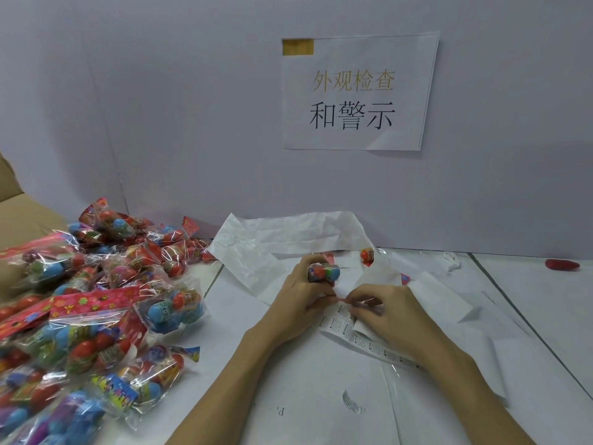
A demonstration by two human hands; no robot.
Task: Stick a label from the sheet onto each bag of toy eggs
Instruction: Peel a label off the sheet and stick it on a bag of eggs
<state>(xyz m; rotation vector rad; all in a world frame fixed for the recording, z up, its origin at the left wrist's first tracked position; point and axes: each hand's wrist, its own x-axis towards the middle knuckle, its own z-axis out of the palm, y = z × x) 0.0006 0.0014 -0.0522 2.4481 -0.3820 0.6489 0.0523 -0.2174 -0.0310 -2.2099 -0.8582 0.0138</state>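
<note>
My left hand (301, 297) grips a clear bag of toy eggs (322, 273) just above the table's middle. Its thumb meets my right hand (390, 311), whose fingers pinch the upper end of a label sheet (369, 343). That sheet is a long white strip of printed warning labels running down to the right under my right wrist. A second bagged egg (367, 255) lies behind, by the crumpled paper. A large pile of egg bags (86, 316) with red and pink headers fills the left side.
Crumpled white backing paper (288, 239) lies against the back wall, and more white sheets (449, 303) spread to the right. A printed notice (356, 91) hangs on the wall. A small red object (563, 264) sits far right. A cardboard box (19, 213) stands at the left edge.
</note>
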